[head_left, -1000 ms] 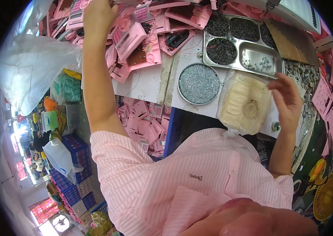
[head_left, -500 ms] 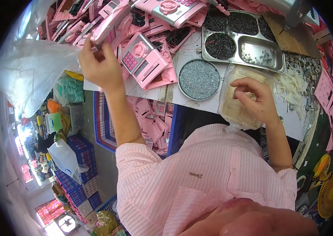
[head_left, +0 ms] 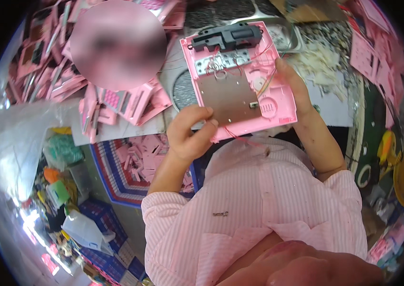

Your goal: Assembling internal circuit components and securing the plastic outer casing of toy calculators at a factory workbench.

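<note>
Between my two hands is a pink plastic panel [head_left: 285, 106] with its inner side facing me, held a little above the table's near edge. Fixed inside it are a black plastic mechanism [head_left: 230, 38] along the far side, a silvery strip [head_left: 223, 62], and a brown circuit board [head_left: 228, 100] with a small white connector. Thin red wires run across it, and some hang over the near edge. My left hand [head_left: 190, 133] pinches the panel's near left corner, thumb and forefinger at the board. The right edge is gripped by my right hand [head_left: 295, 88], its fingers partly hidden underneath.
Pink cases [head_left: 132, 102] pile up at the left, partly covered by a blurred round patch. Behind the panel are a round tin of small metal pieces [head_left: 180, 90], a steel tray [head_left: 298, 38] and whitish strips [head_left: 323, 66]. A blue crate [head_left: 104, 178] holds pink parts below left.
My left hand has come from the pile at the far left to the middle, bringing a pink panel. My right hand has closed on its right edge. The view has shifted too.
</note>
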{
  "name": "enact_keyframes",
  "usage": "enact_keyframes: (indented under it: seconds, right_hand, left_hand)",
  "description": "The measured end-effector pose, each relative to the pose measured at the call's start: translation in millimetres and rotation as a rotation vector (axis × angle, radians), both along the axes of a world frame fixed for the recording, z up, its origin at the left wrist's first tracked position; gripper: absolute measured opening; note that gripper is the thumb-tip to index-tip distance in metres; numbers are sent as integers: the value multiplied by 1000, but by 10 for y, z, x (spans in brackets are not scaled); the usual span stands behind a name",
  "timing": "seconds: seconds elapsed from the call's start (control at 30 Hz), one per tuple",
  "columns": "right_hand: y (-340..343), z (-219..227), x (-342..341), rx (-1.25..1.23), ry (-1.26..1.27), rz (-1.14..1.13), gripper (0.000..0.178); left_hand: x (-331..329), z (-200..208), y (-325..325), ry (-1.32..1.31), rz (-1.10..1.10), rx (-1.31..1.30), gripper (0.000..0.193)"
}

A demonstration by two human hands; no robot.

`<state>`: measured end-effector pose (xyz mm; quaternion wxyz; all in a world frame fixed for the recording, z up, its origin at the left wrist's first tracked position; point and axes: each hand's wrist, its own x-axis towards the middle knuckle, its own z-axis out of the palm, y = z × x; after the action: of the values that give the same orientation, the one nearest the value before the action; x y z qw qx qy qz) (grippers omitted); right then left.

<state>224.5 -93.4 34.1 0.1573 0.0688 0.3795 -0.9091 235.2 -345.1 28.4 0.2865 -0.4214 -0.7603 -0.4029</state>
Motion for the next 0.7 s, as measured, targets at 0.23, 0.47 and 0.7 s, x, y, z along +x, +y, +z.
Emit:
enact_keyframes:
  seconds: [0.23,0.47,0.7]
  right_hand:
    - [553,-245,659,718,54,-188,43]
    - [671,-460,574,1756,242,-47,51]
    - [801,-561,308,1720,218,124,53]
  left_hand:
    - [363,-514,521,-358,-123,-29,44]
    - [381,-553,613,-434,72,-432,51]
    - [264,-429,646,-414,90,-485,41]
